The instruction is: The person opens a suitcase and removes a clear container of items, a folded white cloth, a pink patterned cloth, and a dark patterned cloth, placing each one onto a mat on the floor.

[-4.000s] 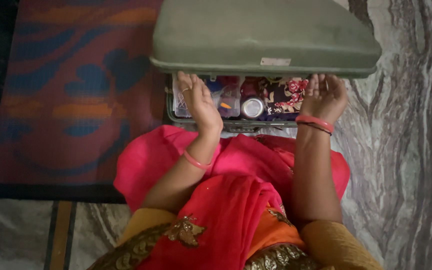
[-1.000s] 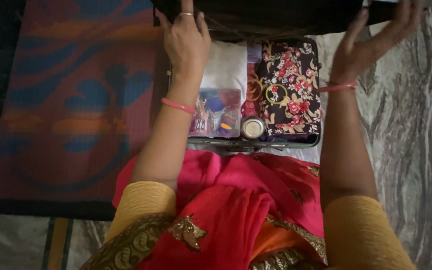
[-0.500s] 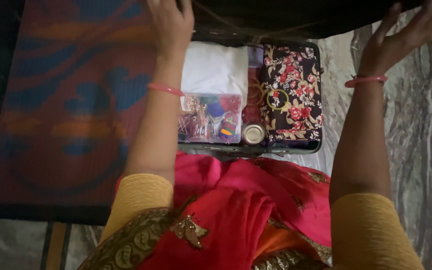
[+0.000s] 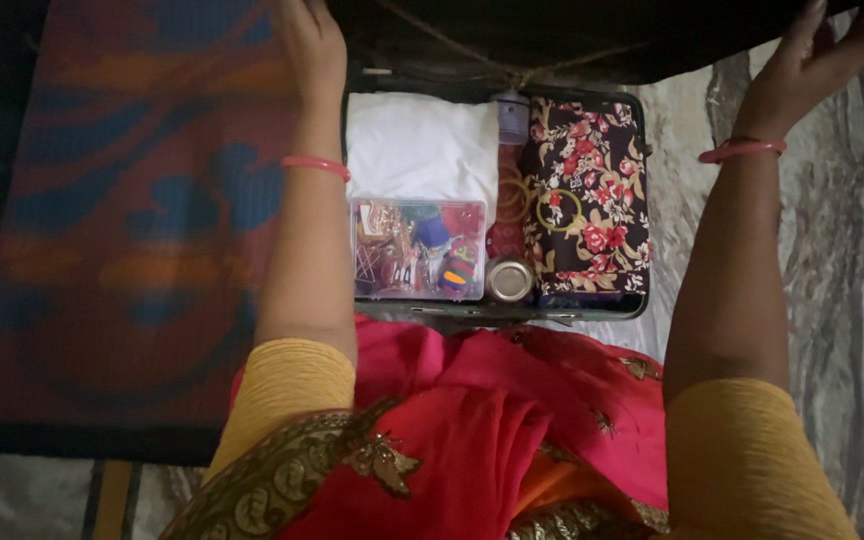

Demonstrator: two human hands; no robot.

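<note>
Suitcase lid point(image 4: 572, 35) upright, hinge crosswise

suitcase point(image 4: 592, 310): 1 | clear plastic box point(image 4: 417, 248): 1 | white folded cloth point(image 4: 420, 150): 1 | floral pouch point(image 4: 587, 190): 1 | round metal tin point(image 4: 510, 280): 1 | hands: 2 | wrist bangles: 2

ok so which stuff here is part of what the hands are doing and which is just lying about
In hand:
left hand on the suitcase lid
right hand on the same lid

Lying about:
clear plastic box
white cloth
floral cloth
round tin
patterned mat
</note>
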